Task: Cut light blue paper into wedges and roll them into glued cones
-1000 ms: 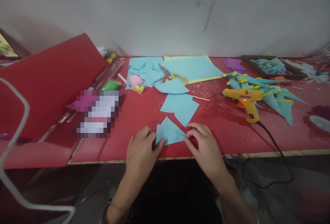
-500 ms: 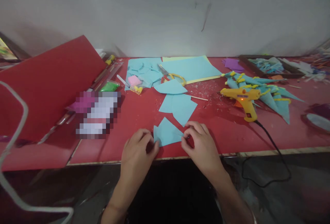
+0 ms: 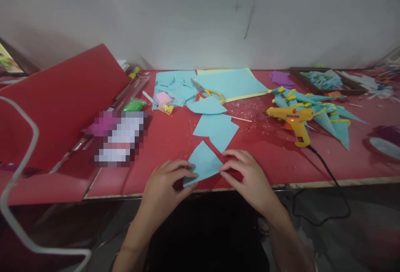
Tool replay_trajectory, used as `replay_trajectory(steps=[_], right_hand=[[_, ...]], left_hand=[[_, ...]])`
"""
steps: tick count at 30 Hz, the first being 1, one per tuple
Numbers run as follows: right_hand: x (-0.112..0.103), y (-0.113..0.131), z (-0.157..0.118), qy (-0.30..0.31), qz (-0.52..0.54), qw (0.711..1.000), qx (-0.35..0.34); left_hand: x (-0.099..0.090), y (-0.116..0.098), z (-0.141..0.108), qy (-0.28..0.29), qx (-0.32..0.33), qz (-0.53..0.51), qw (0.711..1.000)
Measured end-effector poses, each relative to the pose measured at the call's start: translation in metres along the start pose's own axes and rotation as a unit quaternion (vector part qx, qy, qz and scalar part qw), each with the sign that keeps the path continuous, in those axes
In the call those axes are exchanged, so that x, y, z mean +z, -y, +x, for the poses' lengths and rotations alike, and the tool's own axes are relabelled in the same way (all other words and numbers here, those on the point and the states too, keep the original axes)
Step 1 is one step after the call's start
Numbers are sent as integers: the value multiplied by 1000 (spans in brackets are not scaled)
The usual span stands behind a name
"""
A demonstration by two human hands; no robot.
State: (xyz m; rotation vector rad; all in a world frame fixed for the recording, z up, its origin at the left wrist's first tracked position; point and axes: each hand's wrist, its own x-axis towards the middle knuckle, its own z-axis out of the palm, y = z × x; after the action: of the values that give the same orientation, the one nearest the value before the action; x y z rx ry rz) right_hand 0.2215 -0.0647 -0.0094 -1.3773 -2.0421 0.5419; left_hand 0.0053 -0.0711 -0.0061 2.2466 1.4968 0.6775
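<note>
A light blue paper piece (image 3: pixel 203 161) lies near the table's front edge, between my hands. My left hand (image 3: pixel 170 180) pinches its lower left corner between thumb and fingers. At its right corner, my right hand (image 3: pixel 246 176) grips the paper with thumb and fingertips. Just beyond it are more cut blue pieces (image 3: pixel 222 132), one with a curved edge (image 3: pixel 206 106) on top. A thin stick (image 3: pixel 242 119) pokes out to their right. Scissors with yellow handles (image 3: pixel 215 94) lie behind, partly covered.
On the right, a yellow glue gun (image 3: pixel 293 117) with a black cord rests beside blue paper cones (image 3: pixel 334 126). Blue sheets (image 3: pixel 234 82) lie at the back. A large red board (image 3: pixel 62 101), a green packet (image 3: pixel 134 105) and a pink block (image 3: pixel 163 98) are to the left.
The paper between my hands lies flatter, and its left corner has come down toward the table edge. My left hand has shifted slightly, with its fingers now over that corner.
</note>
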Motion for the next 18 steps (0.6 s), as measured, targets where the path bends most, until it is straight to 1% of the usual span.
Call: replay_trajectory(steps=[3, 6, 11, 18], right_hand=[[-2, -3, -1, 8, 14, 1000, -2], [-3, -4, -2, 9, 19, 1000, -5], [0, -3, -1, -4, 8, 1000, -3], [7, -2, 0, -38, -6, 999, 3]], left_hand=[[4, 1, 1, -40, -2, 11, 999], [9, 1, 4, -65, -12, 18, 998], [11, -1, 8, -69, -57, 32, 996], [14, -6, 10, -68, -96, 99, 988]])
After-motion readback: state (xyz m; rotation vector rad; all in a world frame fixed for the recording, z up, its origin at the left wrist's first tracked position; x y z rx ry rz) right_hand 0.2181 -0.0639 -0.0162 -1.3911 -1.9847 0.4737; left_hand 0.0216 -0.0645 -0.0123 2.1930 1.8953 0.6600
